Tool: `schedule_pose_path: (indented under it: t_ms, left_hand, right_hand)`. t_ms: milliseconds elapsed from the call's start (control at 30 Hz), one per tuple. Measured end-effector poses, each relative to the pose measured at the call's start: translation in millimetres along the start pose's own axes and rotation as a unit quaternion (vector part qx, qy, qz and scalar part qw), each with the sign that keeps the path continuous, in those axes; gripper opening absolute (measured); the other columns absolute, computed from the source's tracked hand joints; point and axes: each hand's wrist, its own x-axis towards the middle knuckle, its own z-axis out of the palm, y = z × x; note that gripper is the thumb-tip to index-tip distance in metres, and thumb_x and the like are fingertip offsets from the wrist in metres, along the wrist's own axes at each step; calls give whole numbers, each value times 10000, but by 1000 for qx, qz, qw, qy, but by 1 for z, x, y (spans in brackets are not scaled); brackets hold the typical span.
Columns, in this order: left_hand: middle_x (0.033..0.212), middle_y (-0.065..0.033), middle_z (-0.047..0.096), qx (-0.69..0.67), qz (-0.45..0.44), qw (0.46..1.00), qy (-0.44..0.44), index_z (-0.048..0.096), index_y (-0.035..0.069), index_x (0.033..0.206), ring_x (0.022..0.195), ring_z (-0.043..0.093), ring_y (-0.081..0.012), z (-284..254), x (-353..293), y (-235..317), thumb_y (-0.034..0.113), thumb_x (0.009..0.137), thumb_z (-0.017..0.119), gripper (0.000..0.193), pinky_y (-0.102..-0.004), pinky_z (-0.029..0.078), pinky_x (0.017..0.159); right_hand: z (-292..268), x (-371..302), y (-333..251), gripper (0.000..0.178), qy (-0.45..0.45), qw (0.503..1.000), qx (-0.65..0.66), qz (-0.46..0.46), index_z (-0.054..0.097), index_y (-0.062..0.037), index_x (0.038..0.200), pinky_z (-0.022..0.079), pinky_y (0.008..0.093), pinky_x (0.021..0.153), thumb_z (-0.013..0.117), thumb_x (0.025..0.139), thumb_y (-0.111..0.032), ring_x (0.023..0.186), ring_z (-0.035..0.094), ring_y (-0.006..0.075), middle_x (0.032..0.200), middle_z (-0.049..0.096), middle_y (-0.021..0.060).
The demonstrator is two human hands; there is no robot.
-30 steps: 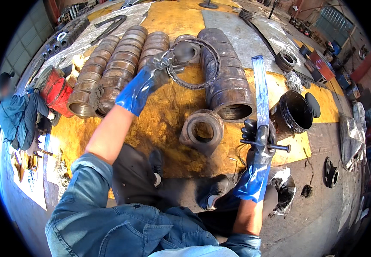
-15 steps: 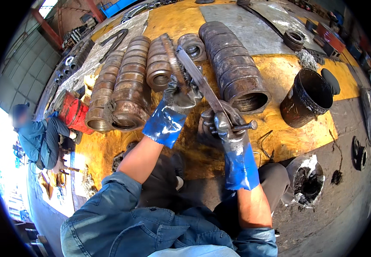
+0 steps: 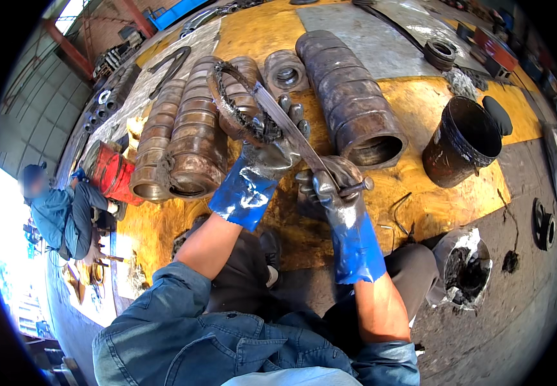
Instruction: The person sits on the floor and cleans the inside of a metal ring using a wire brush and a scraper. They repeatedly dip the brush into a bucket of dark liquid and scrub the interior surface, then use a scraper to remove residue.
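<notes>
Both my hands wear dark, greasy gloves with blue cuffs. My left hand (image 3: 267, 156) holds a brownish metal ring (image 3: 225, 113) up at a tilt, with black grease along its inner side; some of its fingers stretch up behind the blade. Closed around the lower end of a long flat scraper blade (image 3: 286, 123) is my right hand (image 3: 339, 193). The blade slants up to the left, its tip close to the ring; whether they touch I cannot tell. A short round bar with a knobbed end (image 3: 367, 184) sticks out of the right fist.
Ribbed metal cylinders (image 3: 198, 138) lie beyond my left hand, and a larger one (image 3: 349, 96) beyond my right. A dirty bucket (image 3: 442, 164) stands right, a grease-filled bag (image 3: 438, 280) near my knee. Hooked wire (image 3: 399, 212) lies between. At left, a person (image 3: 59, 206) sits by a red drum (image 3: 112, 172).
The ring has turned from nearly edge-on to show its opening, shifting left. My left fingers have spread more. The blade has stayed at nearly the same slant.
</notes>
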Motion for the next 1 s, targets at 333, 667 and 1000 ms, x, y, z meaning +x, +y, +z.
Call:
schedule_pose_path:
  t_ms: [333,667,1000]
  left_hand:
    - [1545,-43,241,767,77,637,2,201,181,1492,1421,240,-179,-46,-9,7,439,996,266,563,-394,188,1176]
    - [1401,-66,483,-18,14,1000,12,481,203,1354,1341,393,-284,-19,-10,7,454,976,315,483,-480,245,1143]
    - [1323,-71,557,3,64,983,170,538,196,1305,1239,492,-324,-29,-23,14,370,951,462,402,-538,314,1085]
  right_hand:
    - [9,-4,42,452,18,932,282,229,564,11,1200,553,346,595,659,894,-307,721,678,239,947,694,178]
    - [18,-8,41,378,-69,765,564,304,512,-53,1184,437,290,571,638,902,-271,678,514,168,843,575,96]
    - [16,-15,18,335,-93,730,600,314,514,-97,1132,413,297,630,587,888,-315,695,457,154,812,491,12]
